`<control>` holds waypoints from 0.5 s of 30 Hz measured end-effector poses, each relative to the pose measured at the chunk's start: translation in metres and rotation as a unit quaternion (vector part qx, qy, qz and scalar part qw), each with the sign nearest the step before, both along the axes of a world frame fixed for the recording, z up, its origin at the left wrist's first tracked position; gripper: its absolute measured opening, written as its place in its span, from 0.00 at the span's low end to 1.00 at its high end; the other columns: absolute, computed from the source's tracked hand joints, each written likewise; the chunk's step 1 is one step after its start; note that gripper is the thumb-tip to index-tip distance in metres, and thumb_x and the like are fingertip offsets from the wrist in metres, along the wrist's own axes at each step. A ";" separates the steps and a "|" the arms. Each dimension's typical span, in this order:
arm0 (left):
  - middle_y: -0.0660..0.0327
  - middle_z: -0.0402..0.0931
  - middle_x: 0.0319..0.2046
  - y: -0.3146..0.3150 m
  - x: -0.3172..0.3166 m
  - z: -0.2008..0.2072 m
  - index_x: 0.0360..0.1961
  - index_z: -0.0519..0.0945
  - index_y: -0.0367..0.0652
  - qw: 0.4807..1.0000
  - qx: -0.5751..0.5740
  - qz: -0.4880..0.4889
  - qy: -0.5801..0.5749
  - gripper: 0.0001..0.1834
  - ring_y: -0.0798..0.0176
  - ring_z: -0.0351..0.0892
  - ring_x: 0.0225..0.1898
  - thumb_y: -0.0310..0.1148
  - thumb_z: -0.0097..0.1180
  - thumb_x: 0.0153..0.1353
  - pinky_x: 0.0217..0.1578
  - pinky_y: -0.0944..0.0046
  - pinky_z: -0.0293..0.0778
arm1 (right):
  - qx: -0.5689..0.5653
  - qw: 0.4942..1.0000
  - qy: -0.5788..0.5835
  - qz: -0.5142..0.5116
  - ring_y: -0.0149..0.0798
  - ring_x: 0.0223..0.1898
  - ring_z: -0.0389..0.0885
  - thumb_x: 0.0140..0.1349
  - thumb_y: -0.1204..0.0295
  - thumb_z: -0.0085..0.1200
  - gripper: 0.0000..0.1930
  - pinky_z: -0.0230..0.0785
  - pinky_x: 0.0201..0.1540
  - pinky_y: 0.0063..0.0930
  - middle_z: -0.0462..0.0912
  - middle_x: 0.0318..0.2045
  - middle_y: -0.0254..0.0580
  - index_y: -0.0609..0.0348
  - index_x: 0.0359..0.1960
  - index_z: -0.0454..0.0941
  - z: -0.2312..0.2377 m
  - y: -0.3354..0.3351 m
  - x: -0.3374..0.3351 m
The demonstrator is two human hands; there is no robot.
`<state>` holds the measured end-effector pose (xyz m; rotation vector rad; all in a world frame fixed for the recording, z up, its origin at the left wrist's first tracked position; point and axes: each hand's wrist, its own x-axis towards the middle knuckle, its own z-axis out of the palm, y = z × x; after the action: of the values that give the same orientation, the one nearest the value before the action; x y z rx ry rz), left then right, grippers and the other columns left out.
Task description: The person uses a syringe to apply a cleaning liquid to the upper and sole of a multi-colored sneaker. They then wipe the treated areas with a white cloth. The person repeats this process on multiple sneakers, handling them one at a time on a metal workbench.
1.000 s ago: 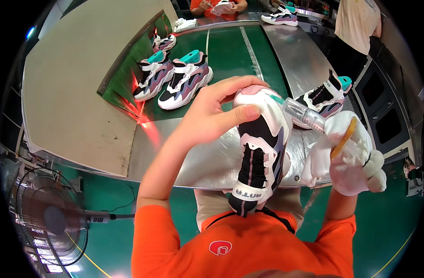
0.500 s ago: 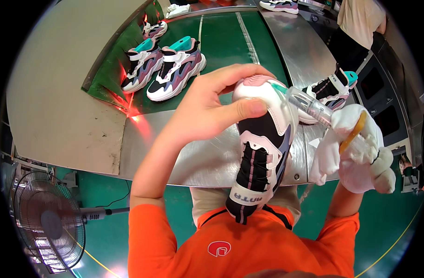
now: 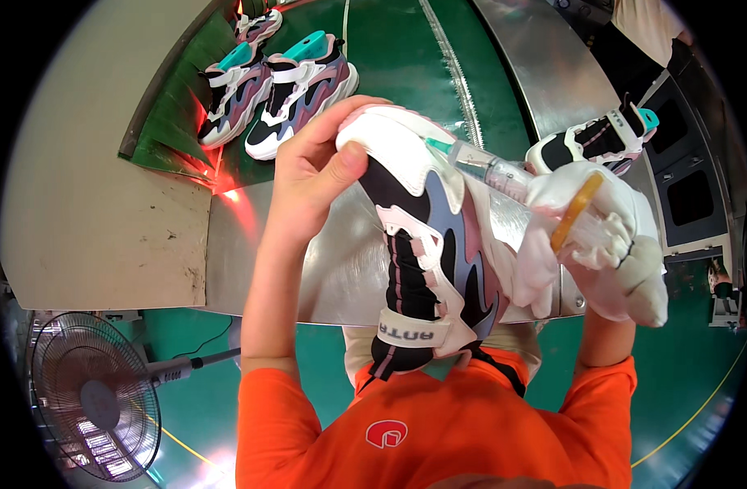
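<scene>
My bare left hand (image 3: 320, 167) grips a sneaker (image 3: 426, 236) by its toe, thumb on the white toe cap and fingers around the sole end. The shoe is black, white, pink and blue-grey, tilted with its heel toward my body. In a white glove, my right hand (image 3: 594, 236) is closed around a clear syringe (image 3: 492, 171). The syringe's green tip touches or nearly touches the shoe's side edge near the toe, where sole and upper meet. A tan band (image 3: 576, 212) crosses the gloved fingers. The glove hides the plunger end.
Another sneaker (image 3: 594, 143) with a teal insert lies on the metal table edge (image 3: 251, 269) at right. Several similar shoes (image 3: 304, 94) stand on the green belt (image 3: 402, 57) at far left, near red-lit flaps (image 3: 170, 122). A fan (image 3: 96, 395) stands at lower left; a person (image 3: 643, 33) is at far right.
The sneaker has turned, its toe swinging left and more of its outer side showing. My left hand moved left with it; the syringe in my right hand shifted left along the sole edge.
</scene>
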<state>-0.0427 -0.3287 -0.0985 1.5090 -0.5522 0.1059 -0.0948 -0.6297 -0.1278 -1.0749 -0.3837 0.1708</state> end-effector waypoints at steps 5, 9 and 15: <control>0.55 0.75 0.52 0.016 0.001 -0.032 0.59 0.70 0.32 0.996 -0.056 0.048 0.048 0.30 0.62 0.74 0.54 0.46 0.56 0.65 0.56 0.63 0.67 | -0.024 0.991 -0.045 0.125 0.38 0.34 0.78 0.63 0.55 0.48 0.27 0.73 0.45 0.29 0.76 0.39 0.44 0.61 0.58 0.66 0.003 0.020 0.016; 0.53 0.74 0.54 0.017 -0.002 -0.051 0.60 0.68 0.30 0.990 -0.096 0.062 0.082 0.30 0.61 0.72 0.56 0.44 0.54 0.67 0.58 0.61 0.64 | -0.021 0.977 -0.079 0.198 0.39 0.27 0.78 0.60 0.47 0.50 0.31 0.72 0.43 0.32 0.77 0.33 0.42 0.57 0.56 0.68 0.000 0.019 0.019; 0.54 0.73 0.54 0.017 0.001 -0.064 0.60 0.67 0.30 0.984 -0.107 0.100 0.104 0.31 0.61 0.72 0.56 0.46 0.53 0.67 0.59 0.61 0.64 | 0.093 0.968 0.016 0.231 0.44 0.31 0.80 0.54 0.48 0.58 0.38 0.73 0.46 0.36 0.78 0.33 0.48 0.65 0.58 0.65 -0.057 0.007 0.019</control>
<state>-0.0418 -0.3115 -0.1624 1.3434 -0.2128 0.1566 -0.0756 -0.6231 -0.1846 -0.7821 -0.6064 0.5558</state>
